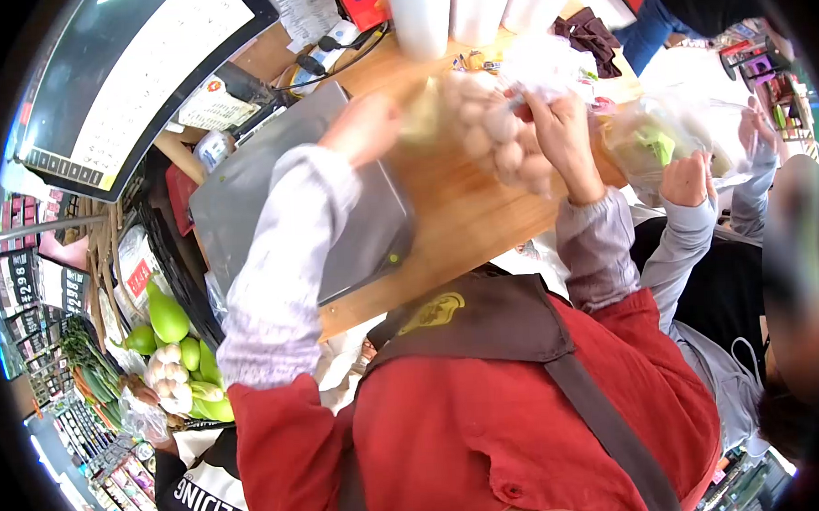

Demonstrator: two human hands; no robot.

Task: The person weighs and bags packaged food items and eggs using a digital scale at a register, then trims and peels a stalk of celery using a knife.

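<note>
My right hand pinches the gathered top of a clear bag of eggs, or similar pale brown rounded things, above the wooden counter. My left hand is smeared by motion over the far edge of a grey metal plate, which looks like a weighing scale. Beside its fingers is a blurred pale yellow thing; I cannot tell whether the hand holds it.
At right, another person's hands hold a clear bag with green produce. White rolls stand at the counter's back. A monitor rises at upper left. Below it are green vegetables. Another person's dark "BEIJING" top shows at lower left.
</note>
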